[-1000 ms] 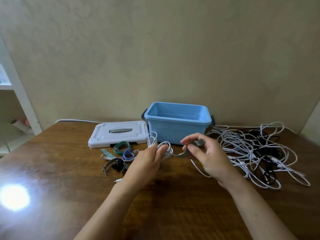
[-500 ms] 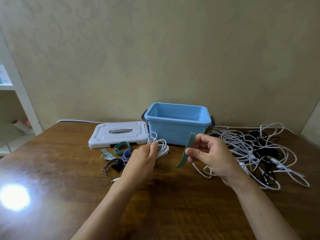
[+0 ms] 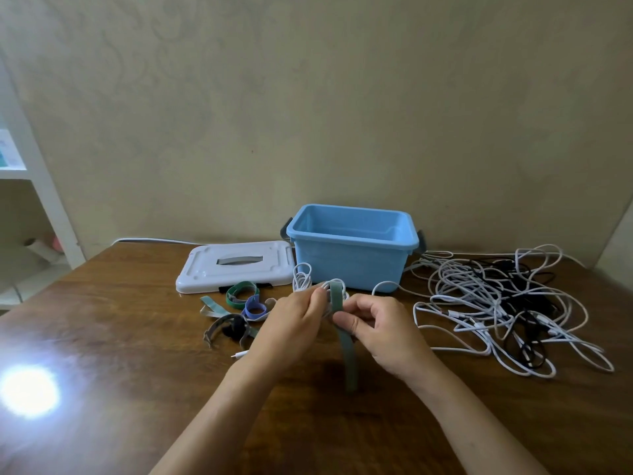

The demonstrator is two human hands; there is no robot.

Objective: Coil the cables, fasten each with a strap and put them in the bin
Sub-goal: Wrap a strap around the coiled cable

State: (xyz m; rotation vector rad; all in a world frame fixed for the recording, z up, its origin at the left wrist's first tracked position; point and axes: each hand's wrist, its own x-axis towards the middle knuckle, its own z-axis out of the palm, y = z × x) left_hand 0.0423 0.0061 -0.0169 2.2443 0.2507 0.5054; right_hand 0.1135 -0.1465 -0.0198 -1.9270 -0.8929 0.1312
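Above the middle of the brown wooden table (image 3: 113,341), the left hand (image 3: 291,329) grips a coiled white cable (image 3: 303,281), its fingers curled round the bundle so that loops stick up past the fingertips toward the bin. A grey-green strap (image 3: 344,334) lies over the top of the coil and hangs straight down between the 2 hands, its free end dangling just above the tabletop. The right hand (image 3: 380,334) pinches that strap against the coil, thumb on the near face and the other fingers curled behind it. One white plug end (image 3: 239,355) of the cable pokes out just left of the left wrist, low over the table. Behind the hands stands the blue bin (image 3: 352,265), open at the top, with dark latches at both ends; no cable shows inside it from this angle. Its white lid (image 3: 205,272) lies flat on the table just to the left of the bin, a grey handle set in its middle. In front of the lid, left of the left hand, lies a small heap of spare straps (image 3: 239,305) in green, blue, grey and dark tones, some curled into rings. To the right of the bin and the right hand sprawls a loose tangle of white and black cables (image 3: 507,303), uncoiled, covering much of that side of the table. A bright glare spot (image 3: 29,392) sits on the wood at the near left.
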